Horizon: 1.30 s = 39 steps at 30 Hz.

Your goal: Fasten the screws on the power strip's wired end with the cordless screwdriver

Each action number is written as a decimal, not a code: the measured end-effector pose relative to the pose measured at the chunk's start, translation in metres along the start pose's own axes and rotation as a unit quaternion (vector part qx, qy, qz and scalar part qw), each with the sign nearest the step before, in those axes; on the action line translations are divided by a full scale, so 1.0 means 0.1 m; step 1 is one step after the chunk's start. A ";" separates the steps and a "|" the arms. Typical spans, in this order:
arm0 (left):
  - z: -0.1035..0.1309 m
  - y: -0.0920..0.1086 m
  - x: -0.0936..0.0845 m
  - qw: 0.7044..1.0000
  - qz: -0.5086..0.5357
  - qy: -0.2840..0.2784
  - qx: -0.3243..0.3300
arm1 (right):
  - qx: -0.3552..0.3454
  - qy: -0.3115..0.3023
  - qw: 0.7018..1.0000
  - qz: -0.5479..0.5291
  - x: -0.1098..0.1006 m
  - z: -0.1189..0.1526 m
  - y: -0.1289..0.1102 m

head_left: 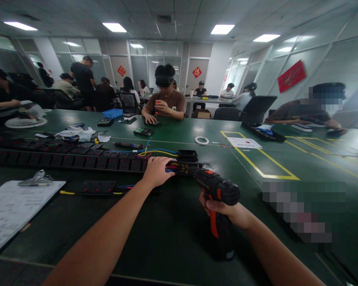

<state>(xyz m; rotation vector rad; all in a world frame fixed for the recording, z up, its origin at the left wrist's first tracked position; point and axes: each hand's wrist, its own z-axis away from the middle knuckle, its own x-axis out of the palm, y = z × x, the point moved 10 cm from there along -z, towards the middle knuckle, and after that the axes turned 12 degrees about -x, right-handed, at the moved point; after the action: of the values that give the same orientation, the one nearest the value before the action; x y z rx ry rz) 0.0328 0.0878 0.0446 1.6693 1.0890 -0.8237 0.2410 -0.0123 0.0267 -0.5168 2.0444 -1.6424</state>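
The left hand's (157,171) fingers pinch the long black plastic socket strip (89,162), inside the green counter's (155,234) near edge; the right hand's (223,209) wrap the black-and-orange cordless drill (216,186) — a slip might nick thin coloured wires (171,170).

Both bare forearms (107,230) reaching forward, left hand (157,171) palm down, right hand (226,209) curled in a grip
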 end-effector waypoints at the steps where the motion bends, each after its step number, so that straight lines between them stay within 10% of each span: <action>1: 0.00 0.00 0.00 1.000 0.001 -0.001 0.000 | -0.001 0.001 1.000 -0.001 0.00 0.00 0.00; 39: 0.01 0.00 -0.01 1.000 0.001 -0.001 0.001 | -0.004 -0.007 1.000 0.008 -0.01 0.00 0.00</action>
<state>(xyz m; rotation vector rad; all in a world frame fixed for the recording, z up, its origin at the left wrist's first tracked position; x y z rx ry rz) 0.0327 0.0870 0.0452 1.6707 1.0851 -0.8254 0.2417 -0.0119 0.0267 -0.5131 2.0413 -1.6174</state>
